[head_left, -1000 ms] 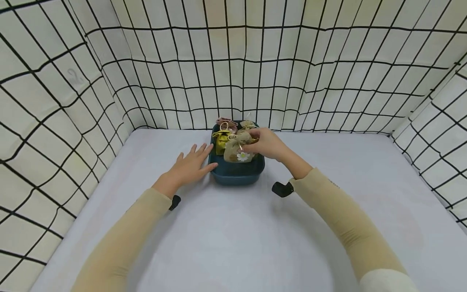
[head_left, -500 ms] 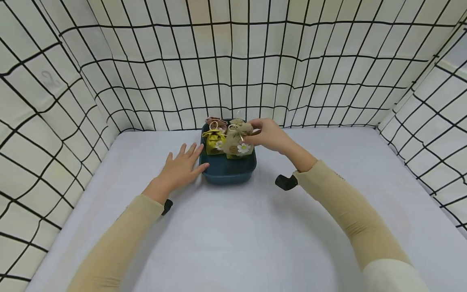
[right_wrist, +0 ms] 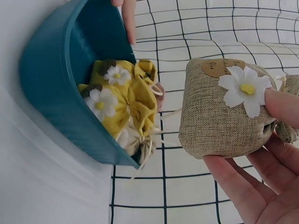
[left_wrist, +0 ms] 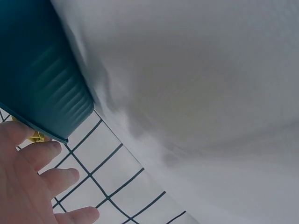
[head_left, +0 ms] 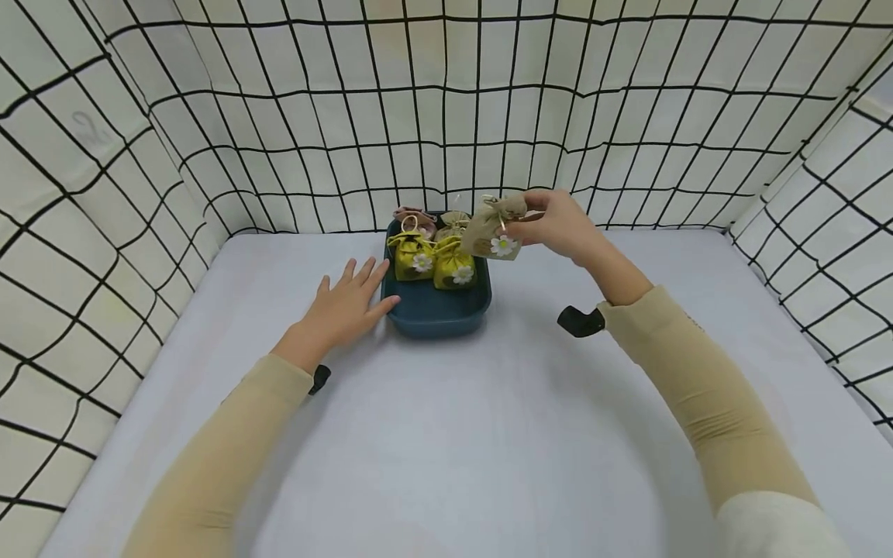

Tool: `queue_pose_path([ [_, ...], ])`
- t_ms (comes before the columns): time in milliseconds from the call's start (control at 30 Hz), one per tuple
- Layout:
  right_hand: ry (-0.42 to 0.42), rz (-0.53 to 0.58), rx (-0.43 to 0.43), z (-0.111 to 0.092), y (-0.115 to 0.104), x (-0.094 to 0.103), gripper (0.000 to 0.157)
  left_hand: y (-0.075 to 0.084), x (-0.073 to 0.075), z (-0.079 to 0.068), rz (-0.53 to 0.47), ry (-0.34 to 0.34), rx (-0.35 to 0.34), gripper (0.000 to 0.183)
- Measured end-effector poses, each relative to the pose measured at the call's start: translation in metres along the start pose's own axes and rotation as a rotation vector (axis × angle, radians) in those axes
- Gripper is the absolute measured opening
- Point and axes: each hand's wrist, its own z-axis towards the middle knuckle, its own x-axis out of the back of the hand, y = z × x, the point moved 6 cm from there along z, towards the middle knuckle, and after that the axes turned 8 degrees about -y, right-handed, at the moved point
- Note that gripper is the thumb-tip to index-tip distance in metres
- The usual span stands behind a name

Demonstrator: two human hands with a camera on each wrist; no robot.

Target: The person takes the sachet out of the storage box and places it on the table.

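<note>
The right hand (head_left: 567,225) grips a beige pouch (head_left: 491,232) bearing a white flower (right_wrist: 238,95), raised near the right rim of a blue bin (head_left: 436,325) on the table (head_left: 446,442). The left hand (head_left: 340,311), fingers spread, is at the bin's left rim; two yellow pouches (head_left: 412,265) sit inside.

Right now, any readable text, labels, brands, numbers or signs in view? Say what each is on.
"You" (probably): brown label on the burlap bag; the rest of its lettering is too blurred to read.
"2" (apparently, faint): mark on the left wall panel.
Dark patches on the yellow bags: no lettering readable.
No brand can be made out.
</note>
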Motion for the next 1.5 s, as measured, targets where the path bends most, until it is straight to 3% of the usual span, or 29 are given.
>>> queue_pose_path([
  [167, 0.029, 0.033, -0.005, 0.001, 0.001, 0.009, 0.041, -0.01, 0.005, -0.005, -0.004, -0.004, 0.02, 0.081],
  [400, 0.045, 0.046, -0.057, -0.002, 0.022, 0.013, 0.042, -0.017, -0.008, -0.016, -0.021, -0.012, 0.041, 0.08],
  [567, 0.036, 0.024, -0.031, 0.007, 0.025, 0.016, 0.042, -0.025, -0.011, -0.029, -0.033, 0.0, 0.074, 0.08],
  [667, 0.052, 0.008, -0.008, 0.012, 0.023, 0.023, 0.044, -0.028, -0.001, -0.033, -0.027, 0.033, 0.082, 0.079],
  [833, 0.093, -0.015, 0.001, 0.012, 0.031, 0.041, 0.044, -0.025, 0.016, -0.027, -0.01, 0.044, 0.056, 0.08],
  [1067, 0.09, 0.01, -0.004, 0.026, 0.045, 0.047, 0.047, -0.031, 0.032, -0.029, 0.01, 0.048, 0.058, 0.079],
  [1500, 0.001, -0.083, -0.11, -0.001, 0.117, 0.038, 0.057, 0.0, 0.001, -0.015, -0.023, 0.021, 0.015, 0.078],
])
